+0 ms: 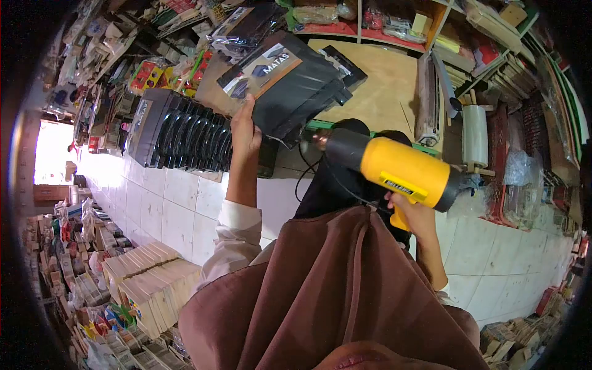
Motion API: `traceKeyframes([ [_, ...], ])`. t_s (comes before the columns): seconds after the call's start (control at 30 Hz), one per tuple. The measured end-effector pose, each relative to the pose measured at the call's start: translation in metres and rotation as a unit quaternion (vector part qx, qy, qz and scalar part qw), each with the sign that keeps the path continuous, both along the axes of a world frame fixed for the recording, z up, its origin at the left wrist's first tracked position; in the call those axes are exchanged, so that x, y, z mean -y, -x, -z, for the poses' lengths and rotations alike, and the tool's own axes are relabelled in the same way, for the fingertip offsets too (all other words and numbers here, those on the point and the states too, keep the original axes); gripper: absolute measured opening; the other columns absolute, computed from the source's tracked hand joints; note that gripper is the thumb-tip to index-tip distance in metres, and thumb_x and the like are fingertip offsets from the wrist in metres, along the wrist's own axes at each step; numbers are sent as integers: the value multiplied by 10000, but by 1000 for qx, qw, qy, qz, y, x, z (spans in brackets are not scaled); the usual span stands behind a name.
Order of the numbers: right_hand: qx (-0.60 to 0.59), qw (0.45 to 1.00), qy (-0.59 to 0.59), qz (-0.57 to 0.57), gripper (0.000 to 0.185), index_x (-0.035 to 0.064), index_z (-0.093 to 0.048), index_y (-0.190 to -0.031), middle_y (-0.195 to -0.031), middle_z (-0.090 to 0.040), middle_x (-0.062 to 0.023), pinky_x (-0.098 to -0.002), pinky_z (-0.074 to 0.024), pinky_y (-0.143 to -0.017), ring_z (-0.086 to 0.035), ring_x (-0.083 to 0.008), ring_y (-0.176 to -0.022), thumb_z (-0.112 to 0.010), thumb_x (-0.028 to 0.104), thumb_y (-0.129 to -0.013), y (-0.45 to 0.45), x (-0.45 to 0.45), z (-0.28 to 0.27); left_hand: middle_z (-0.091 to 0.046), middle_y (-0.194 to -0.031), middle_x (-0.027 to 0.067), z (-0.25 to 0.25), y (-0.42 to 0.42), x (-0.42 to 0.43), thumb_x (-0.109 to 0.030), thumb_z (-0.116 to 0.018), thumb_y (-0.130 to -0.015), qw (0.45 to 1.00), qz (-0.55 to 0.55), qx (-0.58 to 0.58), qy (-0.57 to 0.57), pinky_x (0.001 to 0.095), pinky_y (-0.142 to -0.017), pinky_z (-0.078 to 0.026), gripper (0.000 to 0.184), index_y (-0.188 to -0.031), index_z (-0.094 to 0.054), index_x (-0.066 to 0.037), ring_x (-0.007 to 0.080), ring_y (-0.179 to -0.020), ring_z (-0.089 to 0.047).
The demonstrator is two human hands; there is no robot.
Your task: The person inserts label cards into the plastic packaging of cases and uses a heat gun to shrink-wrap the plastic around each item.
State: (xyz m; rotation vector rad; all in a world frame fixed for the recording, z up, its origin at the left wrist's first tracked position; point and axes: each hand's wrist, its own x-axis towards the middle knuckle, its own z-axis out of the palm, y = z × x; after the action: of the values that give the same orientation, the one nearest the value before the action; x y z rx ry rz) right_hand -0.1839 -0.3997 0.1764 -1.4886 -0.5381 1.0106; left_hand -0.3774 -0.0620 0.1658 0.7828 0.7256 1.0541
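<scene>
My left hand (pixel 245 126) grips the lower left edge of a flat black package (pixel 296 83), held tilted above the low table. Its printed label reads "MATAS", and clear film seems to cover it. In my right hand (pixel 416 216) is a yellow and black heat gun (pixel 401 168), with my fingers wrapped round its handle. The gun's metal nozzle (pixel 320 139) points left, close to the package's lower right corner. A black cord (pixel 339 179) hangs beneath the gun. Another dark package (pixel 345 66) lies on the table behind the held one.
The wooden table (pixel 382 80) stands ahead of my knees. To the left, a row of black packages (pixel 185 129) stands on the tiled floor (pixel 179 197). Crowded shelves (pixel 394 31) line the back. A roll of film (pixel 475 135) is at right; stacked wooden pieces (pixel 154 277) sit lower left.
</scene>
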Motion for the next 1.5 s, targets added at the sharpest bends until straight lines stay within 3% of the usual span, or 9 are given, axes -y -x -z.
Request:
traceKeyframes([
  [0.23,113,992,-54,-19,261,9,-588,-1000,-886,-648,-64,-256,-494,-685,-617,-147,-781,-681,27,-756,16,-28,-19,-611,-859,70,-5,-12,5,-133,-655,-796,964,-9,-177,-200,256,-680,-461,216,-942,-577,6,135,-779,-583],
  [0.3,154,984,-90,-7,265,10,-596,-991,-878,-650,-64,-257,-497,-697,-619,-150,-793,-693,13,-744,15,-36,-25,-600,-812,70,-7,-9,5,-130,-692,-750,898,3,-342,-275,270,-674,-454,262,-951,-580,-4,150,-758,-576],
  [0.33,172,980,-105,1,267,11,-598,-988,-876,-650,-64,-256,-498,-701,-620,-150,-797,-696,7,-740,15,-40,-29,-596,-801,115,-8,-11,6,-138,-726,-697,819,-16,-440,-368,327,-675,-460,328,-972,-580,-32,238,-743,-595],
  [0.43,161,983,-83,29,276,13,-596,-1002,-885,-649,-65,-249,-500,-701,-620,-145,-792,-694,3,-743,13,-43,-39,-598,-846,151,-28,-16,28,-128,-724,-689,694,-33,-495,-521,377,-688,-464,348,-994,-575,-51,335,-775,-592],
  [0.67,44,994,-58,78,285,-3,-557,-1053,-851,-638,-120,-269,-497,-624,-602,-163,-693,-658,61,-794,-8,-36,-22,-603,-1011,155,-24,5,30,-85,-700,-669,680,10,-522,-515,395,-760,-463,424,-1070,-563,-86,333,-926,-581],
  [0.77,-26,995,-77,60,279,-9,-552,-1047,-843,-632,-131,-269,-491,-607,-589,-165,-657,-650,92,-807,-16,-34,-24,-596,-1082,148,-19,13,24,-67,-689,-652,631,-15,-517,-579,390,-848,-437,450,-1083,-559,-70,320,-1013,-563],
  [0.87,-64,992,-75,83,216,-17,-585,-967,-795,-630,-88,-252,-490,-574,-592,-144,-641,-663,101,-805,-18,-35,-23,-590,-1123,131,-24,18,24,-56,-655,-651,633,-11,-502,-589,391,-922,-396,461,-1103,-558,-59,303,-1080,-541],
  [1.2,-62,984,-80,144,238,2,-555,-1015,-757,-606,-94,-249,-471,-543,-573,-151,-601,-629,143,-837,-42,-46,-6,-616,-1089,94,-44,23,28,-53,-598,-682,598,-19,-427,-678,395,-928,-401,329,-1011,-605,-46,276,-1064,-558],
  [1.5,-126,973,-68,181,259,-7,-548,-1022,-811,-597,-85,-252,-483,-526,-583,-159,-632,-643,133,-826,-55,-29,-7,-611,-1095,61,-68,27,28,-3,-572,-648,510,40,-439,-738,371,-894,-427,362,-1003,-609,-63,237,-1063,-556],
])
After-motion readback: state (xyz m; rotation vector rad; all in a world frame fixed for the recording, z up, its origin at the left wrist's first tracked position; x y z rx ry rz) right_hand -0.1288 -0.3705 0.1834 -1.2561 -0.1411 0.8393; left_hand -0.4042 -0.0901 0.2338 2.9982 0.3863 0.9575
